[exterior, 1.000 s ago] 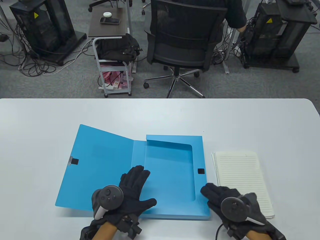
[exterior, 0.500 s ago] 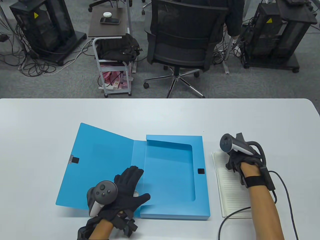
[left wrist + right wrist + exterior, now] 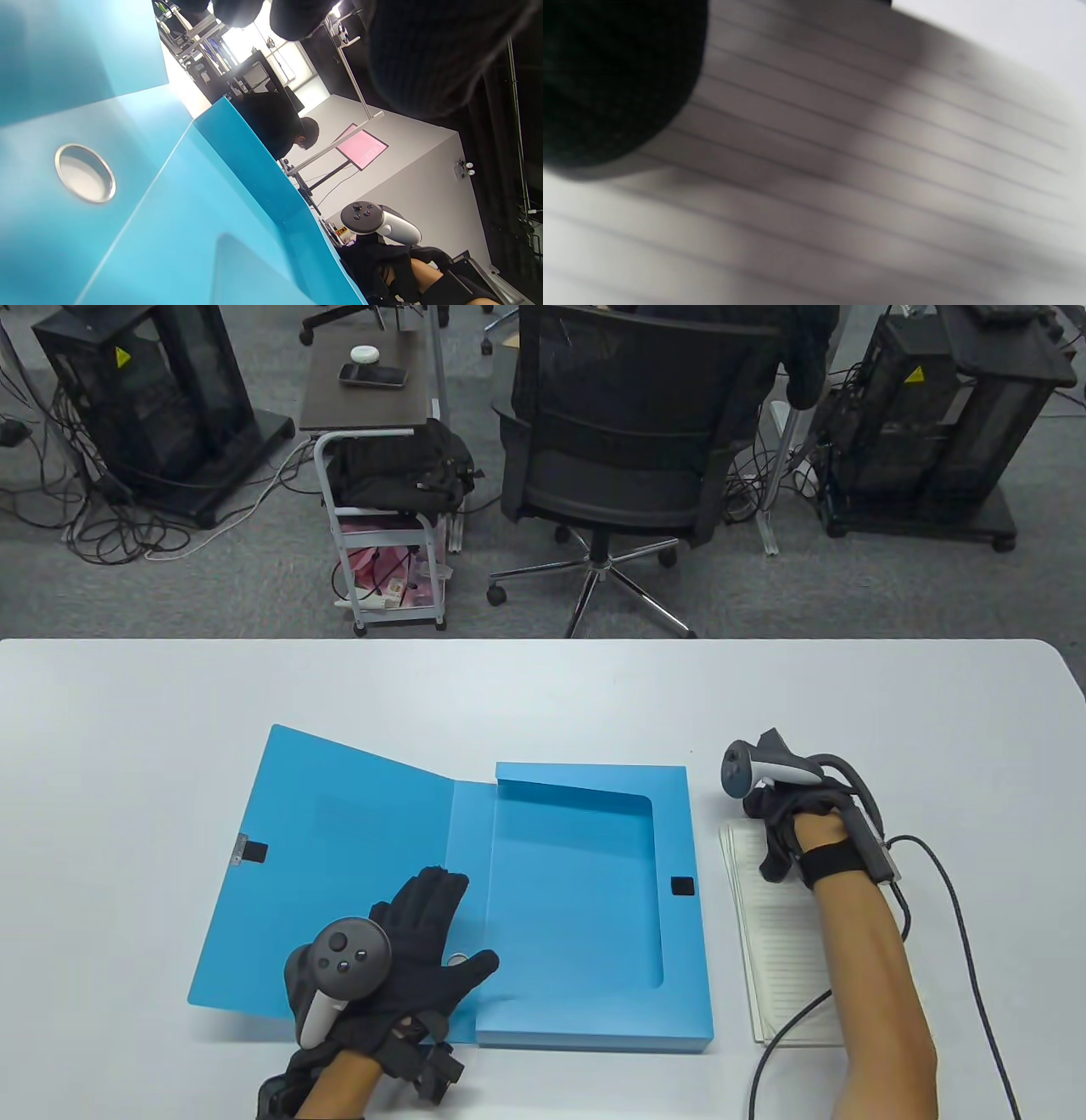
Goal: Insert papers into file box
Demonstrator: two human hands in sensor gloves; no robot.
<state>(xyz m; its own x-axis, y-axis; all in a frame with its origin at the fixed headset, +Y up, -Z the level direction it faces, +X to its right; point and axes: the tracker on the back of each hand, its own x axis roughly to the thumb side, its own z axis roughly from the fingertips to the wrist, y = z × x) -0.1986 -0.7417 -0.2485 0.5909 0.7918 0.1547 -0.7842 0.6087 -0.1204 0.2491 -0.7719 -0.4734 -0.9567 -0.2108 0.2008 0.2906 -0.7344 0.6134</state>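
Both hands are on the white tabletop (image 3: 543,687): the left hand (image 3: 416,959) lies flat with fingers spread on the opened blue file box (image 3: 585,899), across the fold between its lid and its tray near the front edge, while the right hand (image 3: 785,814) reaches to the far end of the stack of lined papers (image 3: 780,950), fingers curled down onto the top sheet; whether it grips the sheets or only rests on them cannot be told. The file box lies open at the middle of the tabletop, its lid (image 3: 331,874) folded out to the left, and the papers lie just beside its right wall, outside it. In the left wrist view a metal-ringed finger hole (image 3: 85,173) shows in the blue plastic, and the right wrist view shows only blurred ruled lines under a dark glove. A black cable (image 3: 967,933) runs from the right wrist down across the tabletop. Beyond the far edge is grey carpet (image 3: 212,594), with a black office chair (image 3: 628,466) where a person in dark clothes sits, a small white cart (image 3: 386,534) carrying a black bag and topped by a brown board with a phone on it, and black equipment racks (image 3: 144,407) with tangled cables on both sides.
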